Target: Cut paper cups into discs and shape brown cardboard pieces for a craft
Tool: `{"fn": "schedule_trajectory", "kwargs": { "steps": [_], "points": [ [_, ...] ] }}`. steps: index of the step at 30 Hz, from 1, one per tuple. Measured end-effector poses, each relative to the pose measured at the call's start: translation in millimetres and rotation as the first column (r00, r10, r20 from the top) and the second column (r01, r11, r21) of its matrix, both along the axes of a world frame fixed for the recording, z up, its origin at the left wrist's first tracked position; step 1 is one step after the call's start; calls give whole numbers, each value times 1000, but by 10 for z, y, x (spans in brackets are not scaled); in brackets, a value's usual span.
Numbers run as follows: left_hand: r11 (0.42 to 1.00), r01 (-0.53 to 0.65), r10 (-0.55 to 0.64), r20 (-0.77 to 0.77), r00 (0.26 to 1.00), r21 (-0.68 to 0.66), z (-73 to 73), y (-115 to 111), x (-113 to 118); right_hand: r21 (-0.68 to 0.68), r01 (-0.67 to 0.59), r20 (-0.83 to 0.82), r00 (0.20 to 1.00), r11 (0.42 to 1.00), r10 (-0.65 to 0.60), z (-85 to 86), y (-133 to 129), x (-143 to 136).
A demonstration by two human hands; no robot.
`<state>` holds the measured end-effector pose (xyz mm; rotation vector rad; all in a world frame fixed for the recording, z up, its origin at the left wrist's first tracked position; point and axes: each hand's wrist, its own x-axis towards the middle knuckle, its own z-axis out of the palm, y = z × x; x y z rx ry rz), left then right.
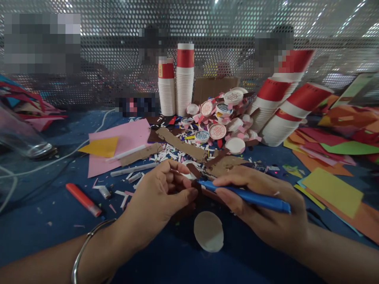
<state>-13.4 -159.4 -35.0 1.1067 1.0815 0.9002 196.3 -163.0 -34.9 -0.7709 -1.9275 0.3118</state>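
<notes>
My left hand [160,197], with a silver bangle [81,250] at the wrist, pinches a small dark brown piece of paper [196,184] between thumb and fingers. A white round piece [186,169] shows partly behind those fingers. My right hand [263,201] is closed around a blue pen [251,196], whose front end points left and meets or nearly meets the brown paper. Below the hands, a pale round paper disc [209,232] lies flat on the blue tabletop [154,260].
A heap of decorated round pieces [217,130] and paper scraps [174,152] lies ahead. Stacked paper cups [185,86] stand behind it; more cup stacks [271,104] lean at right. Coloured sheets [333,189] lie right, a pink sheet [127,134] and a red marker [83,200] left.
</notes>
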Motion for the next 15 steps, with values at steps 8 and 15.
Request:
{"fn": "schedule_trajectory", "kwargs": {
  "steps": [8, 15],
  "points": [
    [999, 18, -17, -34, 999, 29, 18, -7, 15, 37, 2, 31, 1000, 999, -3, -26, -20, 9],
    [997, -77, 77, 29, 997, 24, 15, 22, 53, 75, -7, 38, 999, 997, 4, -13, -31, 14]
  ]
}}
